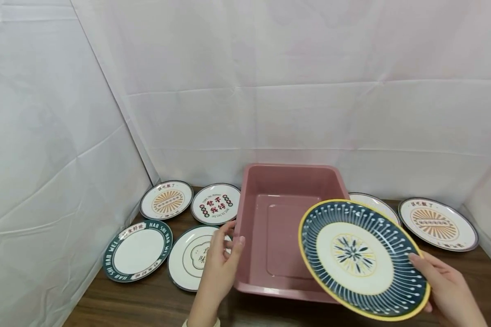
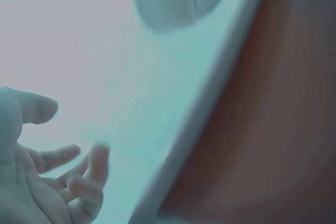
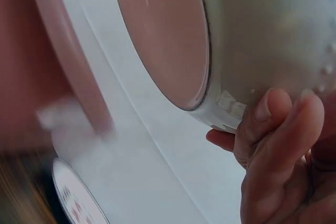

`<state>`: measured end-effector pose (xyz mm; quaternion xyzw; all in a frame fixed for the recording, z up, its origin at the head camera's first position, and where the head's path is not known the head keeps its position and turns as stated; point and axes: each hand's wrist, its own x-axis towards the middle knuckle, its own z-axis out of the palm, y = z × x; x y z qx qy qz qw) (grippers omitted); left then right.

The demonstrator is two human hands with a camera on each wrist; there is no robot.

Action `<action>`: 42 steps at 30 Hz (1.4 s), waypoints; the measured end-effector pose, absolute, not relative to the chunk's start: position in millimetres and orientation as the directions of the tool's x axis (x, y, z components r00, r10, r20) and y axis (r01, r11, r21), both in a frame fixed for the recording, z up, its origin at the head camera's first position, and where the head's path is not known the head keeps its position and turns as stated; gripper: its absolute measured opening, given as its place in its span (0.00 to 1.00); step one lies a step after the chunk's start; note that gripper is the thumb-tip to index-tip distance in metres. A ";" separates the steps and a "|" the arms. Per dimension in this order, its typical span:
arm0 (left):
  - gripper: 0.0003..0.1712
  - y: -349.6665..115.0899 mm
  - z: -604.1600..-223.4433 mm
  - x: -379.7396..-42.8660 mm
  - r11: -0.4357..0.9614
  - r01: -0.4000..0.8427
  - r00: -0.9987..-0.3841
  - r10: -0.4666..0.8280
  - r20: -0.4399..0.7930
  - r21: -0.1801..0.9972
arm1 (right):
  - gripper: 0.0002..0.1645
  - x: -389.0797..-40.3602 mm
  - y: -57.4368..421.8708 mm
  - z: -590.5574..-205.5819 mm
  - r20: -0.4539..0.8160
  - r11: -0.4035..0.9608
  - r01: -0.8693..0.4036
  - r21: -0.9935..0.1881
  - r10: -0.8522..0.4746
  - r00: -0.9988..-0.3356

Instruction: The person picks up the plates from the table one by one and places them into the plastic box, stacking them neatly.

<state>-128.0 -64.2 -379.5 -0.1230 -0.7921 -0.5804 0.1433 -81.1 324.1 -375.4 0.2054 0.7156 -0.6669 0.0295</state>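
My right hand holds a dark blue and white plate with a yellow rim, thumb on the patterned face and fingers below. The plate tilts over the right front part of a pink plastic basin. In the right wrist view, the fingers sit against the plate's pale underside. My left hand is at the basin's left wall, above a white plate with a green-black rim. The left wrist view shows the left hand loosely bent, with nothing in it.
Left of the basin lie a green-rimmed plate, an orange sunburst plate and a plate with red characters. To its right are another sunburst plate and a partly hidden white plate. White cloth hangs behind the wooden table.
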 end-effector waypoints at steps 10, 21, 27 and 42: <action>0.27 -49.4 -375.2 -122.6 -0.010 0.121 -0.952 0.282 0.119 0.993 | 0.34 -85.3 272.4 -369.6 -0.254 0.166 0.270 -0.948 0.112 -0.961; 0.27 -48.9 -379.8 -125.5 -0.052 0.209 -0.909 0.358 0.214 0.977 | 0.38 -86.8 255.3 -367.6 -0.267 0.175 0.280 -0.944 0.098 -0.959; 0.27 -47.6 -381.0 -125.2 -0.082 0.151 -0.900 0.401 0.171 0.985 | 0.37 -88.9 250.5 -365.7 -0.281 0.181 0.294 -0.938 0.095 -0.955; 0.26 -44.3 -385.4 -126.3 -0.045 0.113 -0.932 0.341 0.122 0.993 | 0.35 -91.9 242.7 -374.2 -0.262 0.105 0.273 -0.956 0.109 -0.959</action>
